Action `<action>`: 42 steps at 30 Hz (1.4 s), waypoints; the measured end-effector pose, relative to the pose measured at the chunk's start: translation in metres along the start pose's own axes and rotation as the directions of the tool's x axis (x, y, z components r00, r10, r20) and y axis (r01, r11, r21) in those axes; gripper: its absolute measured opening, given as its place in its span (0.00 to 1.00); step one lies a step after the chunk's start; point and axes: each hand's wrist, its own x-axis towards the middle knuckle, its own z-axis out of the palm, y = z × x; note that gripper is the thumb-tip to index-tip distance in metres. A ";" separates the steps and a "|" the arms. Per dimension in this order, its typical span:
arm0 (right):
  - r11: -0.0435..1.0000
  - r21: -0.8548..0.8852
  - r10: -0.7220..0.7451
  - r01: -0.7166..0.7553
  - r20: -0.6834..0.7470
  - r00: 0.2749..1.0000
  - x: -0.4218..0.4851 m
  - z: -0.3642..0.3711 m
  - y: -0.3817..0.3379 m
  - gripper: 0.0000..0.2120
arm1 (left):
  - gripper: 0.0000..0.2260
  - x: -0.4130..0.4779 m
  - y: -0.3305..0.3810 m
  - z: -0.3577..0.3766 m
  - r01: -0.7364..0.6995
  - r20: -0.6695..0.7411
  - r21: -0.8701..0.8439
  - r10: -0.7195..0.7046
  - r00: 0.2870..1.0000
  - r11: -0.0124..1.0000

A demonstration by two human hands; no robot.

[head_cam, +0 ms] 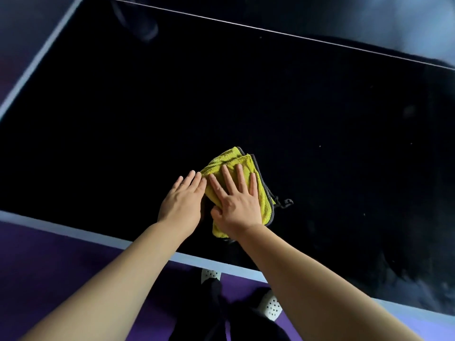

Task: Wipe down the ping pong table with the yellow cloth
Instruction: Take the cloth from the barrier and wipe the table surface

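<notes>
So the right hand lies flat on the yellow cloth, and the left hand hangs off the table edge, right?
Not quite. The left hand does not hang off the edge: it lies flat on the table right beside the cloth, fingertips at its edge, as the head view shows. The right hand does lie flat on the yellow cloth.

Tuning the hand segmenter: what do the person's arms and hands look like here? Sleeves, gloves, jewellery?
The left hand and right hand are bare: no gloves, no rings visible, no watch or band at either wrist. Both forearms are uncovered to the frame's lower edge; no sleeve shows.
</notes>
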 end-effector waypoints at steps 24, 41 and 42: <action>0.914 0.176 0.388 -0.366 -0.116 0.914 -0.211 0.019 0.270 0.35 | 0.31 0.012 0.335 -0.017 -0.433 0.042 0.059 0.432 0.901 0.899; 0.777 0.202 0.625 -0.596 -0.136 0.769 -0.328 0.031 0.425 0.37 | 0.28 0.015 0.541 -0.011 -0.584 0.029 0.111 0.584 0.811 0.804; 0.754 0.223 0.651 -0.618 -0.136 0.746 -0.329 0.032 0.422 0.38 | 0.28 0.014 0.544 -0.010 -0.581 0.029 0.114 0.582 0.812 0.806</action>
